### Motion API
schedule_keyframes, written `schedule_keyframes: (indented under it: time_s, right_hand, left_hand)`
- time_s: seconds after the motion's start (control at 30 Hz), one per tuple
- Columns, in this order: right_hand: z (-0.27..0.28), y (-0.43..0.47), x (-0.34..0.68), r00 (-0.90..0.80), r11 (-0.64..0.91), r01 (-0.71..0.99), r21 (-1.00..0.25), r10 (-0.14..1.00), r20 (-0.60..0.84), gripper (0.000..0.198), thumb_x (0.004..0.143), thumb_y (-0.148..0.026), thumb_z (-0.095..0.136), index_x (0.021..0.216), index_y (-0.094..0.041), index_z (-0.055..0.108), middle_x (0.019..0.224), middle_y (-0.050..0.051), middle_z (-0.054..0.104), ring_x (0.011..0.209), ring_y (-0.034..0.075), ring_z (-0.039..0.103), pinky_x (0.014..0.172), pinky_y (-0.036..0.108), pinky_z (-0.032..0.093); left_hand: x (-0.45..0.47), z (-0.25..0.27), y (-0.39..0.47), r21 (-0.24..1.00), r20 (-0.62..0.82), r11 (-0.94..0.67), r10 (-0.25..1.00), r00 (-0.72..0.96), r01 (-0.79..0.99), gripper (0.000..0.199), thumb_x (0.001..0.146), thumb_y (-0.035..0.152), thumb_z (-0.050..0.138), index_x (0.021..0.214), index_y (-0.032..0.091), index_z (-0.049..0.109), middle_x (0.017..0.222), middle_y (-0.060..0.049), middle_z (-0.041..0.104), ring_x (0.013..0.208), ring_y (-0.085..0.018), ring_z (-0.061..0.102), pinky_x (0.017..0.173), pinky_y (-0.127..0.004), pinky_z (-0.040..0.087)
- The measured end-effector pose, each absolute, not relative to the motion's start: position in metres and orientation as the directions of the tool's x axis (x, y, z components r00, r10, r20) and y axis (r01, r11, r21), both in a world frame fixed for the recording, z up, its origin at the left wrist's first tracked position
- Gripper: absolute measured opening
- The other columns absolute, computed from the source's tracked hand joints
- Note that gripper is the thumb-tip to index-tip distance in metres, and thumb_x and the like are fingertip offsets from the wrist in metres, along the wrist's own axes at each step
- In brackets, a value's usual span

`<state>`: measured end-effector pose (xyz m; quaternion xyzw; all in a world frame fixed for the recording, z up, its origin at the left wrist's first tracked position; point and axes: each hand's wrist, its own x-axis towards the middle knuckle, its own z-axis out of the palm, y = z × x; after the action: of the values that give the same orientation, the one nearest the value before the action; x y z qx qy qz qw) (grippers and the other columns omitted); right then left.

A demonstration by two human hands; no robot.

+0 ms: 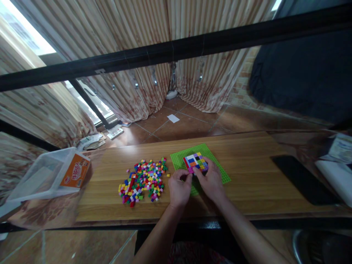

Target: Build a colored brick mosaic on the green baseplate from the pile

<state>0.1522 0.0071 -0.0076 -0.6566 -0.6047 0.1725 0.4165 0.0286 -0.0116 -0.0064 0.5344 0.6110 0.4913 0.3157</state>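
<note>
A multicoloured block of toy bricks (195, 160) rests on or just over the green studded baseplate (176, 157); the gap, if any, does not show. Around its right side and near edge my right hand (211, 179) is closed, thumb along the front. My left hand (180, 187) pinches at the block's near left corner, by a magenta brick (190, 170). Whether a loose small brick sits between those left fingertips is too small to tell. To the left of my left hand spreads a pile of loose coloured bricks (148, 178).
A clear plastic bin (45, 174) with an orange label stands at the left end of the wooden board (247, 161). On the right lies a black flat mat (304, 179), with white papers or packets (335, 176) beyond. A dark metal bar (176, 51) crosses behind the table.
</note>
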Motion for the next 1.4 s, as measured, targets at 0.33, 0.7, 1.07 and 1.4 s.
schedule_keyframes:
  time_s: [0.33,0.7,1.07,1.4]
  right_hand:
    - [-0.012,0.008,0.145,0.254,0.036,0.664,-0.746,0.929,0.271,0.061,0.079,-0.052,0.055,0.126,-0.013,0.050,0.113,0.018,0.061,0.104,0.031,0.055,0.086,0.046,0.042]
    - [-0.013,0.003,0.148,0.175,0.077,0.690,-0.719,0.947,0.270,0.058,0.087,-0.049,0.045,0.132,-0.012,0.046,0.116,0.019,0.060,0.109,0.031,0.054,0.090,0.049,0.042]
    - [-0.013,-0.025,0.183,0.142,0.048,0.527,-0.849,0.979,0.143,0.051,0.089,-0.048,0.043,0.125,-0.013,0.051,0.118,0.019,0.063,0.102,0.028,0.063,0.089,0.048,0.047]
    - [-0.003,-0.066,0.170,0.124,0.013,0.576,-0.817,0.987,0.103,0.048,0.085,-0.044,0.050,0.125,-0.018,0.050,0.101,0.011,0.068,0.070,0.021,0.067,0.063,0.036,0.052]
  left_hand:
    - [0.026,0.002,-0.012,0.925,0.098,-0.017,0.976,-0.193,0.379,0.015,0.080,0.025,0.055,0.076,0.017,0.067,0.071,-0.002,0.067,0.064,-0.013,0.059,0.061,-0.024,0.045]
    - [0.024,0.010,0.001,0.923,-0.006,0.091,0.975,-0.221,0.374,0.014,0.073,0.023,0.061,0.063,0.017,0.068,0.056,0.001,0.064,0.053,-0.012,0.055,0.052,-0.023,0.039]
    - [-0.007,0.010,-0.042,0.948,0.095,-0.028,0.976,-0.196,0.317,0.019,0.083,0.026,0.051,0.080,0.016,0.067,0.073,-0.002,0.066,0.070,-0.014,0.060,0.065,-0.024,0.047]
    - [-0.086,0.003,-0.121,0.888,0.178,-0.023,0.938,-0.298,0.459,0.016,0.085,0.029,0.054,0.092,0.020,0.065,0.090,-0.004,0.068,0.084,-0.017,0.064,0.077,-0.029,0.050]
